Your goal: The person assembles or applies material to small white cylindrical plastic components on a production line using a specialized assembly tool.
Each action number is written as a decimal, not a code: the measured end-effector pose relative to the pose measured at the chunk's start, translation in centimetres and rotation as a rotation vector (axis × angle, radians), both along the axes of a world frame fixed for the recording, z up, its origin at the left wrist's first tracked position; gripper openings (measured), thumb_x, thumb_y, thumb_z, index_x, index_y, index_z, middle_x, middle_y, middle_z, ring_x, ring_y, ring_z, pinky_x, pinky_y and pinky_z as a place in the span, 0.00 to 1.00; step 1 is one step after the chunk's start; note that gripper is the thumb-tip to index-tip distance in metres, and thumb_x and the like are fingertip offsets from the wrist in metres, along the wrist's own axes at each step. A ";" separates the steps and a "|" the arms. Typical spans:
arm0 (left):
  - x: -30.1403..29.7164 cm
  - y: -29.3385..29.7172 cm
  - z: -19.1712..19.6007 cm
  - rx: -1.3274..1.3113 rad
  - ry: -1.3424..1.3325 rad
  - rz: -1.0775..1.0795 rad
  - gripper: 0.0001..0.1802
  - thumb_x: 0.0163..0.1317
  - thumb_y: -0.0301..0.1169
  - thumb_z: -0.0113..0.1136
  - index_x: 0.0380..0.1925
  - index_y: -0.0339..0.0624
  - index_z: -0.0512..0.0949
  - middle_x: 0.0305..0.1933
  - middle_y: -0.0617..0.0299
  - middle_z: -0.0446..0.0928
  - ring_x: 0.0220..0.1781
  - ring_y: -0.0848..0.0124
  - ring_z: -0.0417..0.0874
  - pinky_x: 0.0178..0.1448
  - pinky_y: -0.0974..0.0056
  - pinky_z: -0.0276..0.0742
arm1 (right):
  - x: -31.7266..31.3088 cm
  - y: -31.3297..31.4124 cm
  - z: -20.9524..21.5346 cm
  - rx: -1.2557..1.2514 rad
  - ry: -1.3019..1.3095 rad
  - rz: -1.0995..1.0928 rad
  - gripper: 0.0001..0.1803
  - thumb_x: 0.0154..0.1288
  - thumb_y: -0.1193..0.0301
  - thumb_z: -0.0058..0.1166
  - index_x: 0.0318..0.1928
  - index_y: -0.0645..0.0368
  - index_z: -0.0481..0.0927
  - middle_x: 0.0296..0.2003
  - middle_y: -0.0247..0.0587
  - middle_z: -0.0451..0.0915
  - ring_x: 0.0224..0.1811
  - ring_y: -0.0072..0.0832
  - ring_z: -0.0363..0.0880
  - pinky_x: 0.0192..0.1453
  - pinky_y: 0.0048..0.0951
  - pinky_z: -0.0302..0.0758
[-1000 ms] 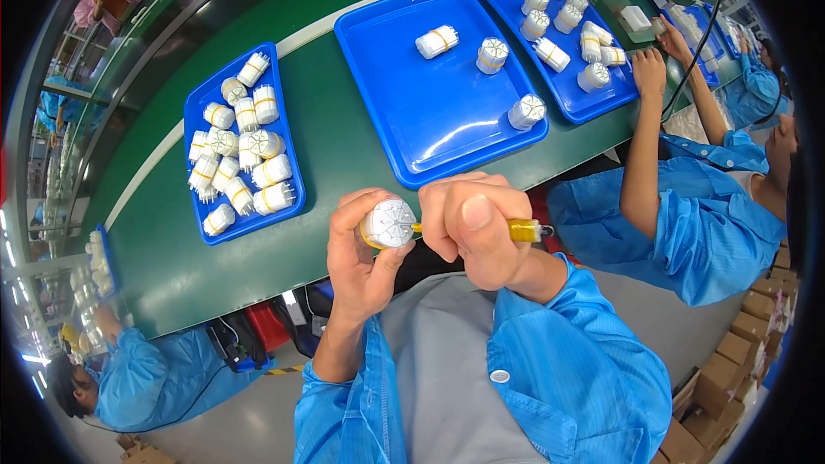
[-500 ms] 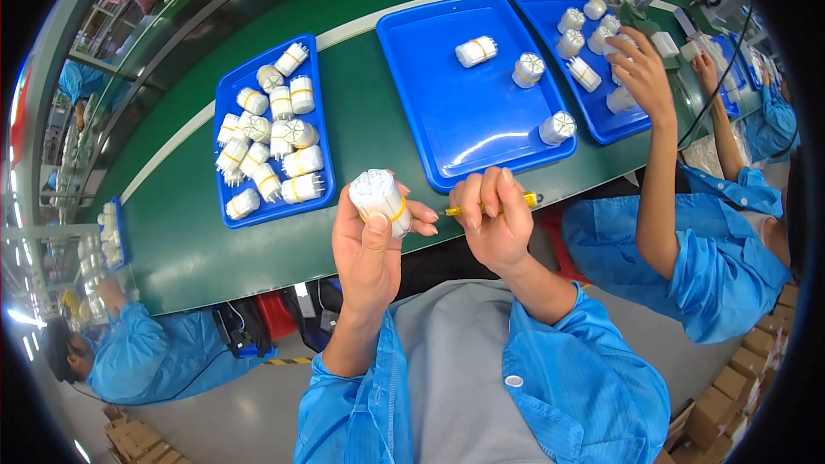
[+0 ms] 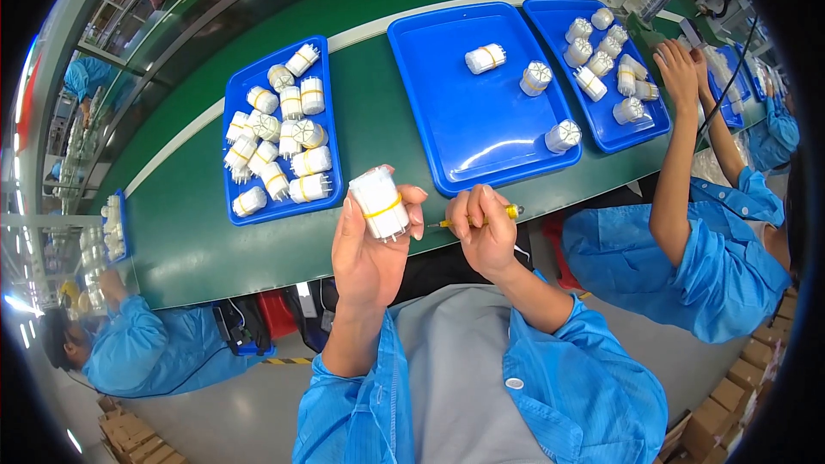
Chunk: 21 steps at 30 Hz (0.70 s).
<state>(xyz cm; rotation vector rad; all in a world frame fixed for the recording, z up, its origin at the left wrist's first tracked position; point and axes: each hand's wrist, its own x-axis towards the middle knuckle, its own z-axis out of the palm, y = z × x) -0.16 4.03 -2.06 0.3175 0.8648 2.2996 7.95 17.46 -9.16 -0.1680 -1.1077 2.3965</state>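
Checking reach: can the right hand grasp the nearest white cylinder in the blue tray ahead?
Probably not: the right hand is gripping a yellow tool. Otherwise the white cylinder looks reachable, past only the low rim of the blue tray.

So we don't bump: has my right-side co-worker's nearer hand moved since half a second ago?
Yes: the co-worker's nearer hand moved rightward, from over the large right-hand blue tray to beyond its right edge.

The white cylinder (image 3: pixel 378 204), with a yellow band around its middle, is slightly tilted in the left hand (image 3: pixel 368 265), its short pins pointing down. The yellow screwdriver (image 3: pixel 513 211) lies nearly level in the right hand (image 3: pixel 486 241), its thin shaft directed toward the cylinder but apart from it.
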 end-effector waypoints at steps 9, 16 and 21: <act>0.2 -0.2 0.4 -0.032 0.060 0.051 0.30 0.73 0.45 0.46 0.63 0.29 0.61 0.48 0.55 0.71 0.43 0.66 0.74 0.41 0.65 0.70 | 0.0 -0.2 -1.2 -0.032 -0.059 -0.002 0.24 0.77 0.60 0.35 0.21 0.55 0.61 0.18 0.41 0.70 0.20 0.21 0.60 0.28 0.23 0.59; 0.7 0.2 1.1 -0.137 0.110 0.071 0.32 0.72 0.47 0.47 0.63 0.30 0.62 0.50 0.54 0.71 0.40 0.67 0.74 0.38 0.67 0.69 | 0.3 0.4 0.3 0.025 0.043 -0.048 0.23 0.78 0.61 0.32 0.21 0.54 0.61 0.15 0.39 0.67 0.19 0.22 0.56 0.27 0.26 0.57; 1.5 -0.3 0.6 -0.507 0.395 0.049 0.27 0.64 0.31 0.61 0.60 0.34 0.67 0.45 0.61 0.73 0.41 0.78 0.74 0.43 0.73 0.72 | 0.1 1.9 6.4 0.170 0.469 -0.102 0.25 0.79 0.61 0.30 0.21 0.54 0.63 0.15 0.37 0.68 0.16 0.23 0.53 0.25 0.29 0.56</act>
